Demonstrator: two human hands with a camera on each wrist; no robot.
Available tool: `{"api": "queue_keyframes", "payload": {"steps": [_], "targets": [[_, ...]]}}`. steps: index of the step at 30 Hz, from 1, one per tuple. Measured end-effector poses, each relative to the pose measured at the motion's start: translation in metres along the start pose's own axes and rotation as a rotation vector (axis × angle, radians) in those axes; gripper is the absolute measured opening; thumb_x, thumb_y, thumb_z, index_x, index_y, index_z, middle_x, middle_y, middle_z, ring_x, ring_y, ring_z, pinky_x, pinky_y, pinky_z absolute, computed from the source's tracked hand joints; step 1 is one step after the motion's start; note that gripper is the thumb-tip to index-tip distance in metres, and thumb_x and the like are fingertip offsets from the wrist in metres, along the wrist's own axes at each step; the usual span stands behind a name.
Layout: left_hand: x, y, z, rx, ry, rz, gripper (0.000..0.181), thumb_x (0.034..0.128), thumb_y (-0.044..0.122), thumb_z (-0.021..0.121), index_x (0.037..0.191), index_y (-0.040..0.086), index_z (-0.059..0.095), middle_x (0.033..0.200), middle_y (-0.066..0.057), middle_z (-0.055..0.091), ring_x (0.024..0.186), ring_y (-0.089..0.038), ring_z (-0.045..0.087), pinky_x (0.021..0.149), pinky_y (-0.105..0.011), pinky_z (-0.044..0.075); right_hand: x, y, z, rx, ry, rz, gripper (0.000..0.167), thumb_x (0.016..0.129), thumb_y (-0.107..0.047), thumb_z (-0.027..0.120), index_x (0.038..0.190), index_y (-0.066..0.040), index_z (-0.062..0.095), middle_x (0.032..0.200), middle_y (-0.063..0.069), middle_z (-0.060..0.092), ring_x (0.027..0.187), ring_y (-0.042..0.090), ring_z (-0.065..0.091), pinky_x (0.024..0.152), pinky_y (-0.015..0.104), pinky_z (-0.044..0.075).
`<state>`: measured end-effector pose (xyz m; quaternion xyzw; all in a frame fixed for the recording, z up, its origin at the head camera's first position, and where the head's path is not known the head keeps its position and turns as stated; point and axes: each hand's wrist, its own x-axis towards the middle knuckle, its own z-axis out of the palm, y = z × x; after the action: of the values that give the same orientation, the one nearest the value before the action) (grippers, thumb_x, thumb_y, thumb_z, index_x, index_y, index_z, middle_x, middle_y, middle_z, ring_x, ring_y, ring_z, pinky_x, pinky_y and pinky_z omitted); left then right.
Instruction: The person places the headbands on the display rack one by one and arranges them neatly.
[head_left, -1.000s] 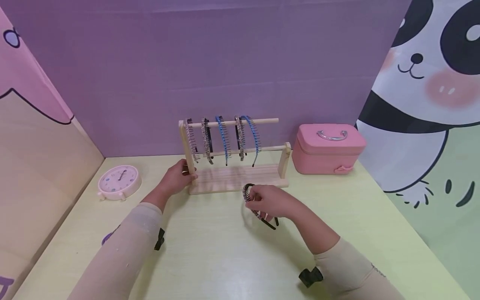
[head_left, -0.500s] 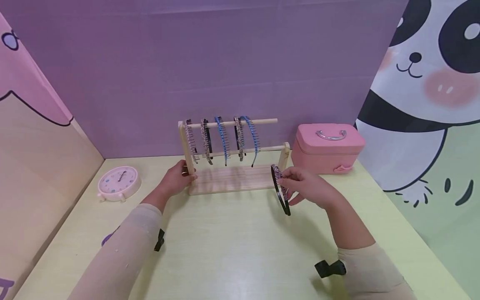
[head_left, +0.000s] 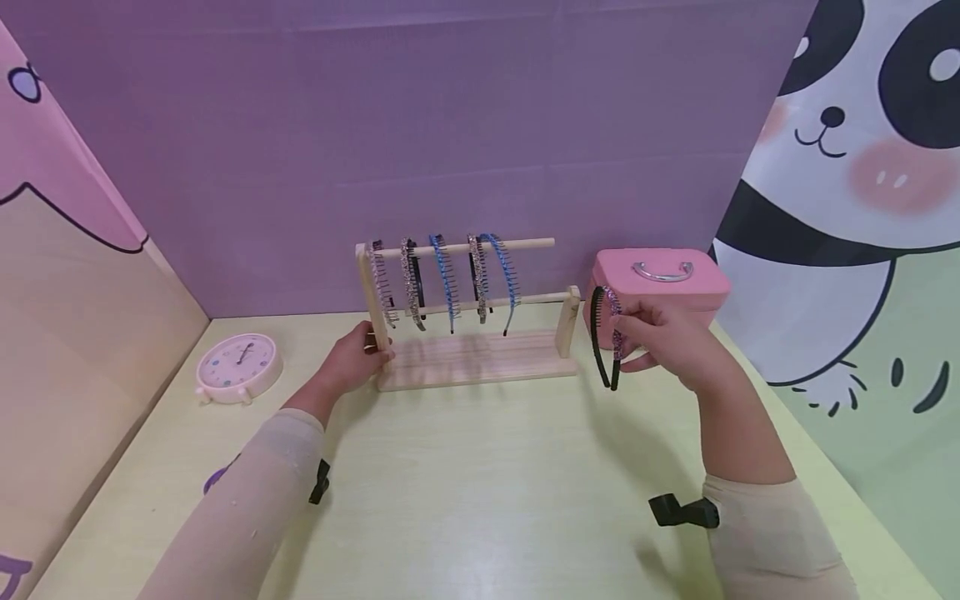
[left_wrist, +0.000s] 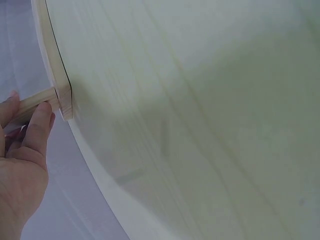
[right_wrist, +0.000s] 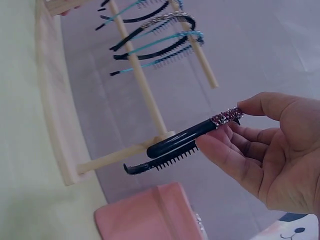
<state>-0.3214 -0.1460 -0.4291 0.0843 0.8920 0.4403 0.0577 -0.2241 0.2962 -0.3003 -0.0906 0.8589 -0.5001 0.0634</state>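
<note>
A wooden rack (head_left: 480, 358) stands at the back of the table, with several headbands hung over its top bar, among them a blue headband (head_left: 505, 271) and a silver glittery headband (head_left: 411, 279). My left hand (head_left: 352, 358) grips the rack's left upright (left_wrist: 37, 102) between thumb and fingers. Off the rack's right end, my right hand (head_left: 667, 342) pinches a black headband (right_wrist: 185, 137) studded with reddish-purple stones. This headband hangs in the air with its two ends downward, in front of the pink case. In the right wrist view its teeth show along one side.
The pink case (head_left: 660, 283) with a silver handle stands right of the rack. A pale pink clock (head_left: 240, 367) lies on the table at the left. A purple thing (head_left: 217, 477) is mostly hidden behind the left forearm. A purple cloth (head_left: 465, 125) hangs behind.
My right hand has carried the headband rightward and up, from in front of the rack to beyond its right end. The headband has turned more upright. My left hand stays on the rack.
</note>
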Motion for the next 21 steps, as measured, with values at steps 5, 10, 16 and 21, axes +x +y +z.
{"api": "queue_keyframes", "payload": {"steps": [5, 10, 16, 21], "targets": [[0.000, 0.000, 0.000, -0.004, -0.003, -0.009, 0.041, 0.0978, 0.017, 0.062, 0.133, 0.005, 0.043, 0.131, -0.017, 0.057, 0.125, -0.032, 0.057, 0.100, -0.046, 0.052, 0.002, -0.010, -0.005, -0.082, 0.057, -0.002, 0.034, 0.103, -0.026, 0.049, 0.120, 0.004, 0.048, 0.106, 0.020, 0.057, 0.083, 0.020, 0.064, 0.075, 0.035, 0.062], [0.000, -0.001, 0.001, -0.018, 0.002, -0.003, 0.041, 0.0976, 0.016, 0.062, 0.132, 0.004, 0.043, 0.131, -0.018, 0.057, 0.125, -0.032, 0.057, 0.099, -0.045, 0.053, 0.008, -0.016, -0.001, -0.187, 0.166, -0.032, 0.034, 0.102, -0.030, 0.051, 0.118, -0.001, 0.051, 0.109, 0.017, 0.059, 0.094, 0.024, 0.060, 0.074, 0.028, 0.058], [0.002, -0.004, 0.002, -0.022, 0.005, 0.001, 0.040, 0.0970, 0.016, 0.062, 0.131, 0.004, 0.044, 0.131, -0.017, 0.058, 0.125, -0.032, 0.057, 0.099, -0.044, 0.053, 0.018, -0.020, 0.010, -0.163, 0.272, -0.072, 0.036, 0.102, -0.030, 0.049, 0.126, -0.003, 0.051, 0.113, 0.013, 0.058, 0.101, 0.026, 0.060, 0.083, 0.029, 0.059], [0.003, -0.005, 0.002, -0.012, 0.004, -0.004, 0.042, 0.0970, 0.017, 0.063, 0.132, 0.005, 0.043, 0.132, -0.017, 0.057, 0.126, -0.032, 0.056, 0.100, -0.045, 0.052, 0.025, -0.027, 0.017, -0.136, 0.366, -0.130, 0.040, 0.101, -0.034, 0.048, 0.127, -0.004, 0.052, 0.112, 0.010, 0.058, 0.098, 0.020, 0.058, 0.081, 0.020, 0.057]]}}
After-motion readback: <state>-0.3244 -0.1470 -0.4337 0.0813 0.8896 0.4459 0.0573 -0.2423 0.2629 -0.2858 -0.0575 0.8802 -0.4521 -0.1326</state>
